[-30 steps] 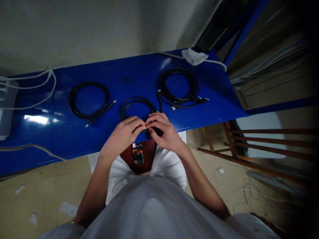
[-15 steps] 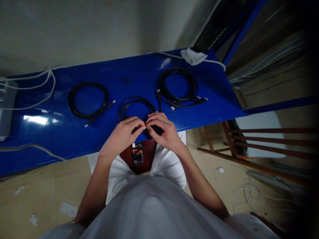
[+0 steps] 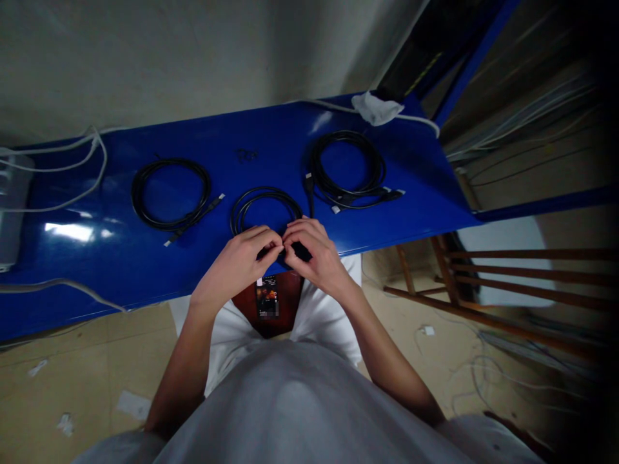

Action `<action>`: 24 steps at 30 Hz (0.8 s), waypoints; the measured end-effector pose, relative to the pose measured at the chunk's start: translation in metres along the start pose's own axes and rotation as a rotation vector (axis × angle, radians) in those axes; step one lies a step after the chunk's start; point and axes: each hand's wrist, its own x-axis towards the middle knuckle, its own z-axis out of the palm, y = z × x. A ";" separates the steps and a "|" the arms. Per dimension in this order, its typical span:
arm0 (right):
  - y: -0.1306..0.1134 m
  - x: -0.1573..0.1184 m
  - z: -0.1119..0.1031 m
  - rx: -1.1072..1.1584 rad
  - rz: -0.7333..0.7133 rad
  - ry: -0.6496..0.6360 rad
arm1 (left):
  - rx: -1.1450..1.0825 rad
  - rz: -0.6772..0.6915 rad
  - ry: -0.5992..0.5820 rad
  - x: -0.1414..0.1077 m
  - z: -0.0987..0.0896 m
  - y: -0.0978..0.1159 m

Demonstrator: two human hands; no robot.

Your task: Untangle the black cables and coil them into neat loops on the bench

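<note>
A coiled black cable [image 3: 267, 193] lies near the table's front edge, its near side hidden under both hands. My left hand [image 3: 244, 254] is closed in a pinch at the near part of this coil. My right hand [image 3: 316, 251] pinches there too, its fingertips meeting those of the left. Whether a small thing sits between the fingertips cannot be made out. One cable plug [image 3: 309, 183] sticks out beyond the right fingers, beside a larger black coil [image 3: 347, 169] on the right. Another coiled black cable [image 3: 170, 193], with its plug ends showing, rests to the left.
Small black strips [image 3: 246, 155] lie behind the middle coil on the blue table [image 3: 271, 138]. A grey power strip [image 3: 14, 212] with white cords is at the left. Crumpled white material [image 3: 377, 108] sits at the back right. A phone [image 3: 267, 299] is below the table edge, between the legs.
My right thumb and fingers have curled slightly closer together at the coil. My left hand and the cables stay practically where they were.
</note>
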 end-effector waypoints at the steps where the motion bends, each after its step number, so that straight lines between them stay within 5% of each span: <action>1: 0.000 0.000 0.000 -0.002 -0.002 0.000 | 0.003 0.000 0.002 0.000 0.000 0.001; 24: -0.001 -0.002 0.001 -0.021 -0.021 0.011 | 0.075 0.007 -0.056 0.003 -0.003 0.003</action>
